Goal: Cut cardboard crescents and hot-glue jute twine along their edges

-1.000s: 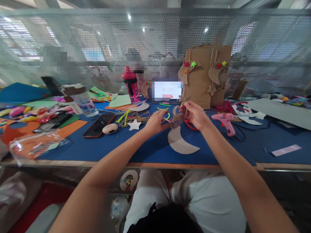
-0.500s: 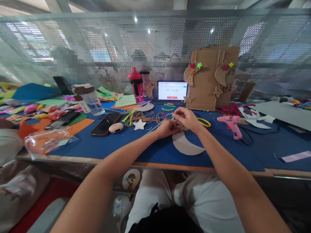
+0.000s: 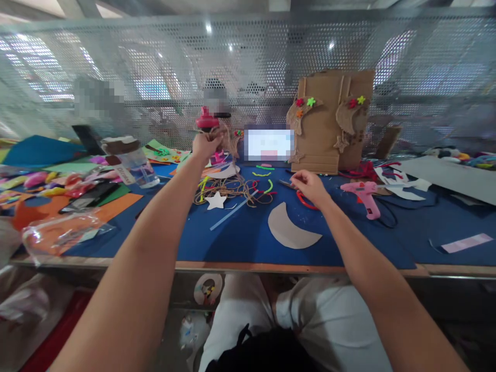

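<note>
My left hand (image 3: 209, 144) is raised in front of the pink bottle (image 3: 206, 120), its fingers closed on brown twine (image 3: 227, 133). Over the mat, my right hand (image 3: 308, 185) pinches a pair of scissors (image 3: 308, 200) with a red handle; the dark blades point left. Between my arms lies a grey-white crescent cutout (image 3: 290, 227). A loose tangle of twine (image 3: 232, 190) rests left of the scissors, among bits of coloured pipe cleaner. In front of that tangle are a white star cutout (image 3: 216, 201) and a translucent glue stick (image 3: 232, 211).
A pink glue gun (image 3: 364, 195) lies to the right with its cord. Behind stand a cardboard panel (image 3: 321, 124) with twine-covered moons and a lit screen (image 3: 268, 143). On the left are a clear bottle (image 3: 134, 163), coloured sheets and a plastic bag (image 3: 65, 230).
My left hand has risen away to the left from the tangle, pulling twine up. My right hand has moved to the scissors. The crescent and glue stick are now uncovered.
</note>
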Available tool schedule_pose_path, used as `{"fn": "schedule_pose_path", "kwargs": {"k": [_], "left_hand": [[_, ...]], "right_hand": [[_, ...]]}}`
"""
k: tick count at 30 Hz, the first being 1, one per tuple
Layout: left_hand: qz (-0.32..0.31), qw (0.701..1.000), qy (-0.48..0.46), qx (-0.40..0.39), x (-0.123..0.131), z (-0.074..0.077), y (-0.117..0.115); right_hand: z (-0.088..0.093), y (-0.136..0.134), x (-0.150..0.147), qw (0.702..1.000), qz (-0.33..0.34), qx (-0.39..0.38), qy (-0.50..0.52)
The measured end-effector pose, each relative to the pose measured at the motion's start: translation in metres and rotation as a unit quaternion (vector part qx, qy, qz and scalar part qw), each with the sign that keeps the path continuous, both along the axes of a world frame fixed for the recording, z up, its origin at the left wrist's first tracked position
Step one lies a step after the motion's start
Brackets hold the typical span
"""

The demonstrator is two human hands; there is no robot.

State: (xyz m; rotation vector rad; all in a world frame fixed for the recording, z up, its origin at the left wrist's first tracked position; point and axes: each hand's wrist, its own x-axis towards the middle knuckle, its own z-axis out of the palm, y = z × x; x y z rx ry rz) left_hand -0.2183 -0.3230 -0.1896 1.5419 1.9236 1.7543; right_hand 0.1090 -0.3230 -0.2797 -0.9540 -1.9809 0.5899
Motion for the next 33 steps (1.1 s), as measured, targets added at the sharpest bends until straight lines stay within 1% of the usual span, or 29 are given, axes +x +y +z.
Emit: {"fn": "schedule_pose_path", "kwargs": {"k": [2,4,6,8,9,10,11,13,14,15,16,18,20,21,22,24,25,26,27,28,29,30,31,32,33], "left_hand": [[0.021,0.993,0.073,-0.092,-0.014,-0.006,-0.009],[0.027,0.975,0.146,-0.163,-0.019,-0.016,-0.018],[0.024,0.956,0.214,-0.199,-0.014,-0.025,-0.025],[0.000,0.937,0.277,-0.212,0.000,-0.032,-0.032],[-0.027,0.926,0.308,-0.217,0.009,-0.035,-0.036],[-0.068,0.912,0.337,-0.221,0.019,-0.037,-0.041],[-0.122,0.894,0.365,-0.228,0.029,-0.040,-0.046],[-0.245,0.846,0.405,-0.244,0.048,-0.046,-0.058],[-0.295,0.823,0.418,-0.248,0.056,-0.050,-0.064],[-0.329,0.806,0.427,-0.246,0.063,-0.054,-0.070],[-0.348,0.796,0.432,-0.240,0.069,-0.059,-0.075],[-0.359,0.796,0.434,-0.222,0.075,-0.068,-0.081],[-0.353,0.812,0.420,-0.198,0.077,-0.071,-0.083],[-0.350,0.824,0.406,-0.185,0.077,-0.069,-0.083],[-0.346,0.837,0.389,-0.171,0.075,-0.064,-0.083],[-0.330,0.875,0.331,-0.128,0.069,-0.046,-0.082],[-0.316,0.896,0.296,-0.100,0.065,-0.033,-0.081],[-0.289,0.928,0.231,-0.047,0.062,-0.018,-0.080],[-0.259,0.951,0.169,0.011,0.059,-0.001,-0.079],[-0.236,0.961,0.136,0.051,0.056,0.017,-0.079],[-0.213,0.968,0.093,0.097,0.055,0.035,-0.079],[-0.179,0.968,-0.007,0.177,0.054,0.052,-0.081],[-0.164,0.958,-0.077,0.221,0.055,0.069,-0.082],[-0.145,0.944,-0.122,0.268,0.057,0.084,-0.085],[-0.142,0.932,-0.142,0.301,0.060,0.097,-0.088]], "right_hand": [[-0.002,-0.008,-0.005,0.997,0.025,0.029,-0.067],[-0.003,-0.016,-0.010,0.989,0.049,0.057,-0.131],[-0.003,-0.021,-0.016,0.977,0.071,0.082,-0.184],[-0.005,-0.025,-0.023,0.964,0.088,0.107,-0.226],[-0.005,-0.026,-0.027,0.958,0.096,0.118,-0.243],[-0.006,-0.027,-0.030,0.952,0.102,0.128,-0.258],[-0.007,-0.027,-0.032,0.947,0.108,0.137,-0.271],[-0.008,-0.028,-0.035,0.938,0.113,0.150,-0.291],[-0.008,-0.029,-0.036,0.935,0.114,0.154,-0.299],[-0.009,-0.030,-0.036,0.932,0.113,0.157,-0.305],[-0.009,-0.030,-0.036,0.931,0.111,0.159,-0.311],[-0.008,-0.032,-0.037,0.928,0.105,0.160,-0.319],[-0.008,-0.033,-0.038,0.927,0.097,0.160,-0.324],[-0.008,-0.033,-0.038,0.928,0.090,0.160,-0.325],[-0.009,-0.032,-0.039,0.928,0.082,0.160,-0.326],[-0.010,-0.029,-0.039,0.930,0.064,0.157,-0.325],[-0.011,-0.028,-0.039,0.932,0.058,0.155,-0.324],[-0.011,-0.026,-0.039,0.932,0.054,0.152,-0.323],[-0.012,-0.024,-0.038,0.933,0.052,0.148,-0.323],[-0.012,-0.023,-0.037,0.934,0.052,0.144,-0.322],[-0.013,-0.022,-0.037,0.935,0.051,0.141,-0.321],[-0.013,-0.022,-0.036,0.936,0.051,0.139,-0.319],[-0.013,-0.022,-0.036,0.937,0.051,0.137,-0.317],[-0.012,-0.022,-0.035,0.938,0.052,0.137,-0.315],[-0.012,-0.022,-0.035,0.938,0.054,0.137,-0.313]]}}
